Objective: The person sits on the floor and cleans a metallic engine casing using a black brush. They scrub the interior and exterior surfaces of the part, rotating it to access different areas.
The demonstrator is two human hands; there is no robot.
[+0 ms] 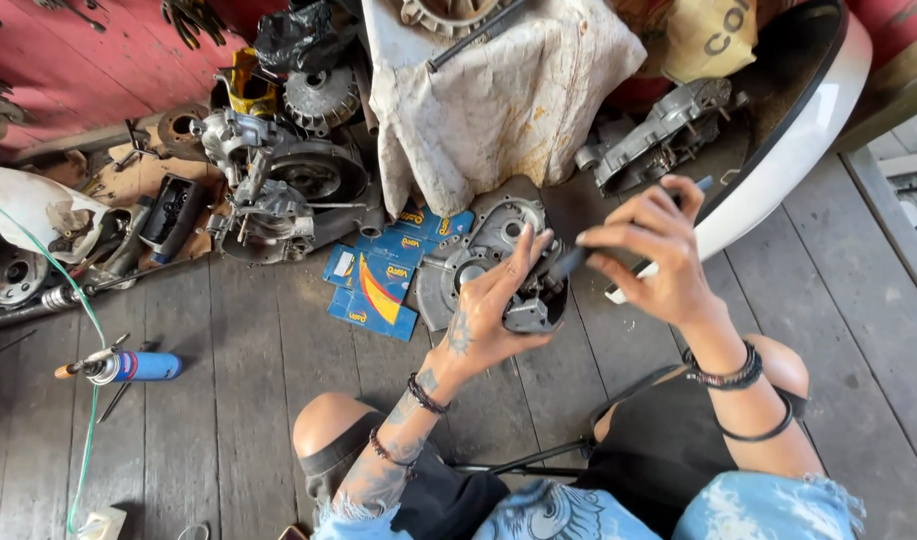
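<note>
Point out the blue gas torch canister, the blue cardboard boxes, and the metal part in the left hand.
blue gas torch canister (pixel 147 366), head view, middle of its blue body.
blue cardboard boxes (pixel 374 285), head view, top face of the middle box.
metal part (pixel 532 312), head view, grey lower edge below the left hand's (pixel 494 305) fingers.

1 head-worn camera, looking steeply down, close over lap and plank floor (pixel 239 400)

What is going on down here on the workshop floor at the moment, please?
A person sits over a plank floor. Their left hand grips a small grey metal part, while the right hand holds a dark slim tool against it. Behind lie an engine casing, blue boxes, another engine and a blue canister.
</note>
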